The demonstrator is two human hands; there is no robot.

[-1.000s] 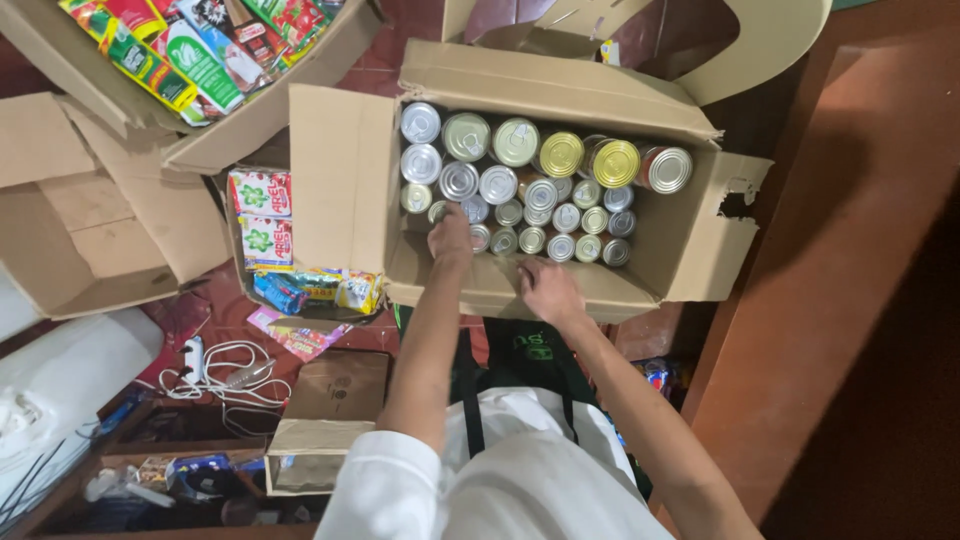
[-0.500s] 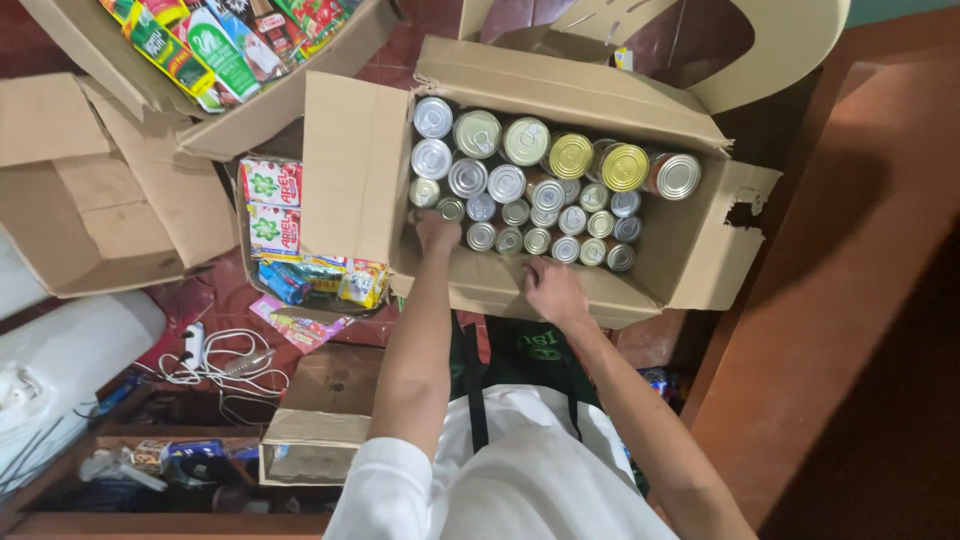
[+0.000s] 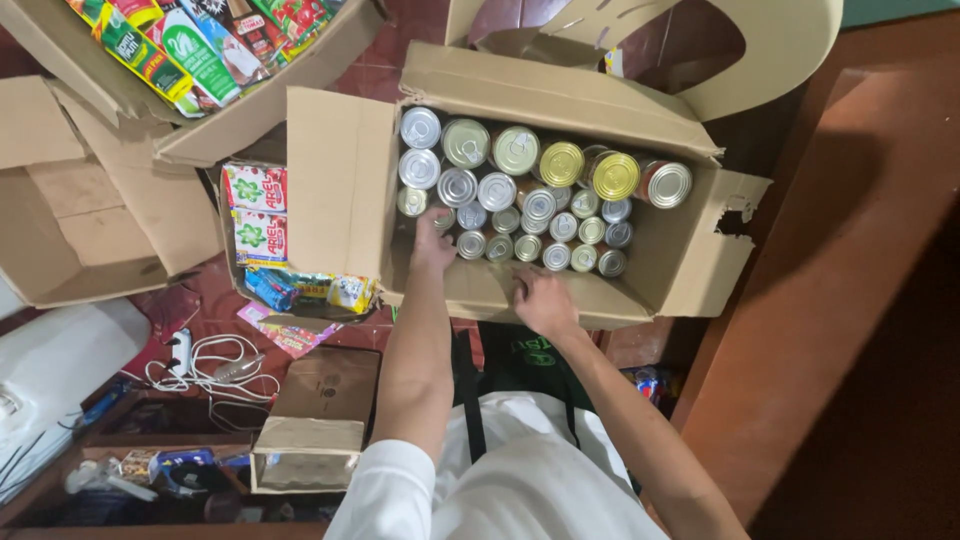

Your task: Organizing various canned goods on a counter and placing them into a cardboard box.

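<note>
Your left hand [image 3: 432, 243] curls onto the small cans [image 3: 540, 232] inside the cardboard box [image 3: 340, 185], while your right hand [image 3: 543, 300] rests open-fingered on its near wall, gripping nothing.

dark red tiled floor [image 3: 385, 70]; right of it a brown wooden surface [image 3: 850, 280]; a beige plastic chair [image 3: 760, 50] stands at its far edge, dimly lit.

Both hands, left [image 3: 432, 243] and right [image 3: 541, 298], reach into a cardboard box [image 3: 340, 180] of cans [image 3: 515, 150].
</note>
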